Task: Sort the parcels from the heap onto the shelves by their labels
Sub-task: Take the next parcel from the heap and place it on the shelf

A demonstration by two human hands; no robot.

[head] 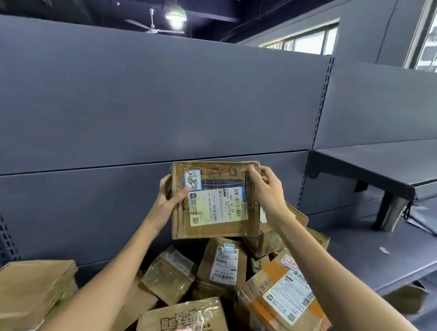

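Observation:
I hold a flat brown cardboard parcel [212, 226] up in front of me, above the heap, its white shipping label facing me. My left hand [168, 196] grips its left edge with the thumb across the front. My right hand [263, 187] pinches its upper right corner. Below lies the heap of parcels [221, 270]: several brown boxes with labels, one with an orange band [285, 294] at the right and one with printed characters [182, 319] at the bottom.
A dark grey shelf back panel [139, 96] rises behind the heap. A grey shelf board [391, 163] juts out at the right, with a lower shelf [373, 246] under it holding some flat grey bags [431, 222]. Another box [23, 291] sits at the lower left.

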